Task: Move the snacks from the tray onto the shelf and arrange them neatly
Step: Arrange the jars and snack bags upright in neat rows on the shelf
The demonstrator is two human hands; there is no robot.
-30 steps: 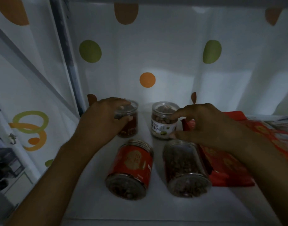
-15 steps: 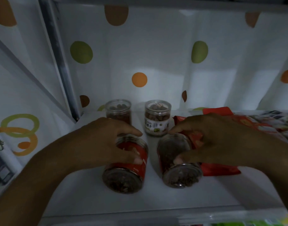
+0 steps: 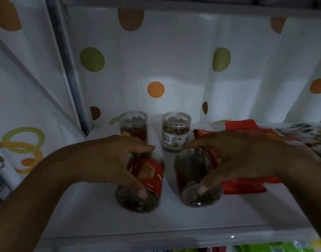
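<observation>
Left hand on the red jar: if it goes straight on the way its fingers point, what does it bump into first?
Probably the small upright clear plastic jar with the white label, just beyond the left hand, which grips the red-labelled clear jar lying on its side. Depth is hard to judge.

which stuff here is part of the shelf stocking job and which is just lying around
Job: red jar in left hand, clear jar in right hand, brown jar and white-label jar behind, red packets, shelf.
Lying about: spotted cover, metal pole.
</observation>
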